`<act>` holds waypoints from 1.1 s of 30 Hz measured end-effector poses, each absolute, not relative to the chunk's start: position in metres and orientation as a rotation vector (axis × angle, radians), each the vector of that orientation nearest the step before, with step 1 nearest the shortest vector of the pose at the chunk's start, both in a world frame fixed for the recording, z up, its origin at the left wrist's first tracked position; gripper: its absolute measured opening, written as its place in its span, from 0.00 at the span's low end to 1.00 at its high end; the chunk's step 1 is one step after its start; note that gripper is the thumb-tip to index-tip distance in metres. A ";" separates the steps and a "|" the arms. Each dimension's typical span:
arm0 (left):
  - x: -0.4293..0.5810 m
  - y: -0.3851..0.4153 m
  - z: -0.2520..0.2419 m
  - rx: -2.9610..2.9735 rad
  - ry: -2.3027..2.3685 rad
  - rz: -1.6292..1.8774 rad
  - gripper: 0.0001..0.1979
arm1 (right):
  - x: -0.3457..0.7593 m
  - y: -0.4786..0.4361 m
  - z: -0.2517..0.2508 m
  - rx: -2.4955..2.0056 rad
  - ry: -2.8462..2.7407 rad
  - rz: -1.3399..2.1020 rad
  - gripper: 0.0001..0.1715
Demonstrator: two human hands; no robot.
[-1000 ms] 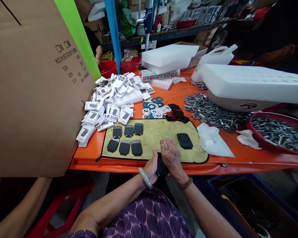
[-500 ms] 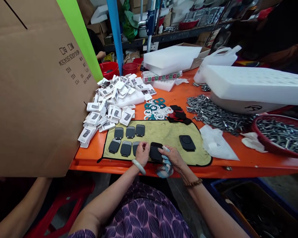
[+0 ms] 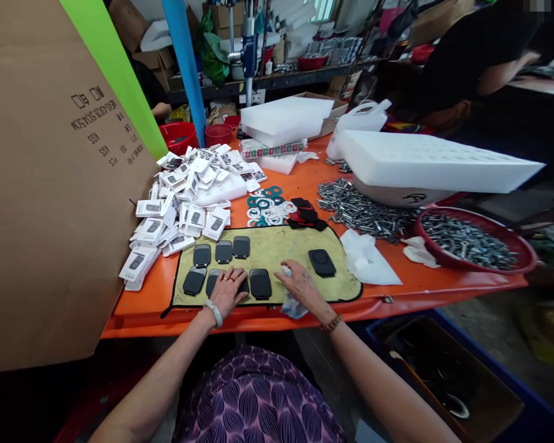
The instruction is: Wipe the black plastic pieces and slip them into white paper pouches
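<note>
My left hand (image 3: 228,289) lies palm down with fingers spread over the front row of flat black square pads, partly hiding two of them. To its right, a black pad (image 3: 260,284) rests on the yellow mat (image 3: 284,246), apart from both hands. My right hand (image 3: 301,284) is closed on a blue-and-white cloth (image 3: 293,306), just right of that pad. Three more pads form the back row, among them one black pad (image 3: 241,247). Farther right sits a black pad with a round ring (image 3: 322,263).
White printed boxes (image 3: 196,218) are heaped on the left beside a large cardboard carton (image 3: 50,215). Behind the mat lie teal and white rings (image 3: 270,206) and black-and-red pieces (image 3: 307,213). Loose metal parts (image 3: 364,209), a red basket (image 3: 521,261) and white foam (image 3: 425,157) stand right.
My left hand has shifted left and spread over the front-row pads. My right hand, with the cloth, has come away from the pad it was touching. The whole view has turned right.
</note>
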State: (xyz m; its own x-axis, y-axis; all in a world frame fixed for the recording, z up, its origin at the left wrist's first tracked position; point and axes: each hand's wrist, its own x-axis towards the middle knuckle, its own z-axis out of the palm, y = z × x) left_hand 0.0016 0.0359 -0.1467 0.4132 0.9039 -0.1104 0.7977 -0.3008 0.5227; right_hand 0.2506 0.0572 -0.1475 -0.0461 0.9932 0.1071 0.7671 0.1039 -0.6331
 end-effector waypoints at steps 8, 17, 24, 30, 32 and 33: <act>0.003 0.036 -0.139 2.297 1.490 0.183 0.24 | 0.329 0.054 -0.130 -2.405 -1.844 0.210 0.31; 0.066 0.022 -0.114 1.669 1.218 0.728 0.19 | 0.343 0.064 -0.131 -2.242 -1.370 0.471 0.21; 0.111 0.022 -0.119 0.706 1.087 0.690 0.23 | 0.334 0.036 -0.122 -2.036 -1.068 0.911 0.20; 0.128 0.018 -0.131 0.369 0.905 0.948 0.24 | 0.277 0.001 -0.121 -1.649 -1.082 1.454 0.24; 0.129 0.016 -0.133 0.360 0.954 1.021 0.23 | 0.267 -0.002 -0.118 -1.729 -1.154 1.238 0.24; 0.130 0.014 -0.133 0.370 0.976 1.023 0.23 | 0.263 -0.002 -0.116 -1.785 -1.180 1.049 0.24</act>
State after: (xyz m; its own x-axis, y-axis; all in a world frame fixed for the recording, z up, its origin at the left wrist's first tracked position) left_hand 0.1296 0.0135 -0.1325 0.1656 0.8463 -0.5062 -0.5454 0.5063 0.6680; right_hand 0.2634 -0.0024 -0.1156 0.2421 0.9429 -0.2289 0.3377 -0.3030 -0.8911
